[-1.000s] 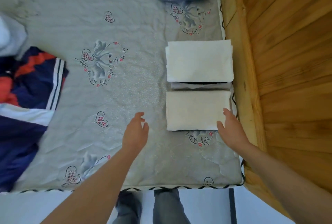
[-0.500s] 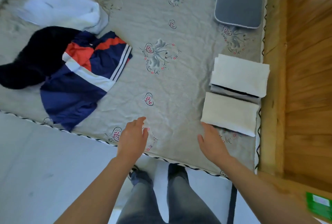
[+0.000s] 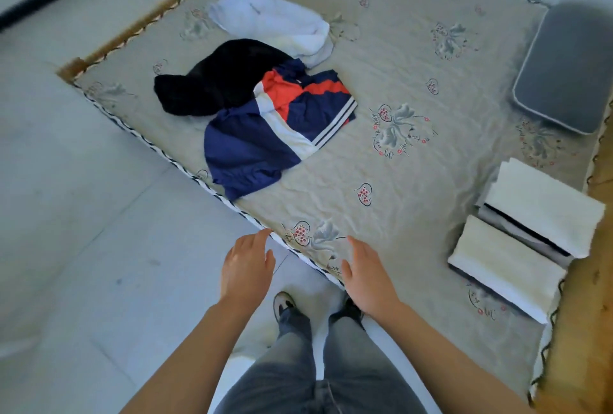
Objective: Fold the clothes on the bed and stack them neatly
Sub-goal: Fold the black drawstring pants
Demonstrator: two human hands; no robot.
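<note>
Your right hand [image 3: 366,272] is off the near folded white stack [image 3: 504,269] and now hangs empty over the bed's [image 3: 414,181] near edge, fingers loose. Your left hand [image 3: 247,264] sits beside it, past the edge over the floor. Both stacks now lie well right of your hands.

Home bedroom: patterned bed [image 3: 414,181], grey pillow [image 3: 564,72], clothes, tiled floor [image 3: 83,247].
</note>
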